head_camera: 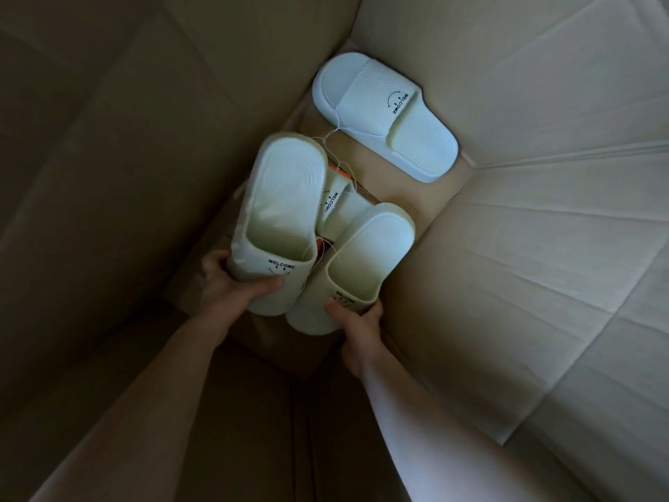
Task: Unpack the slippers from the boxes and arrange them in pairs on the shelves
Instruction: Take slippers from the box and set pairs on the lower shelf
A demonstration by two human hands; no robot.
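Both hands were down deep in the cardboard box point(543, 230), close to its floor. L hand point(231, 280) gripped the first slipper point(286, 197) at its strap end, thumb across the top and fingers curled round the side. R hand point(358, 320) held the second slipper point(365, 248) the same way, nearer the box's right wall. A third slipper point(336, 204) lay on the box floor, partly under those two. A fourth slipper point(383, 117) sat alone, sole down, at the far end of the box floor. Thin white string point(333, 134) ran from the fourth toward the others, w/ an orange tag point(335, 173) showing between them. So pairs were prob. tied together, and lifting one could drag its mate along. They looked like moulded foam: light, a bit squashy, matte so not slippery, nothing fragile. The strap seemed the obvious handle, i.e. hook fingers through it, or else clamp the sole edge. Snagging string looked the likelier bother, not weight.
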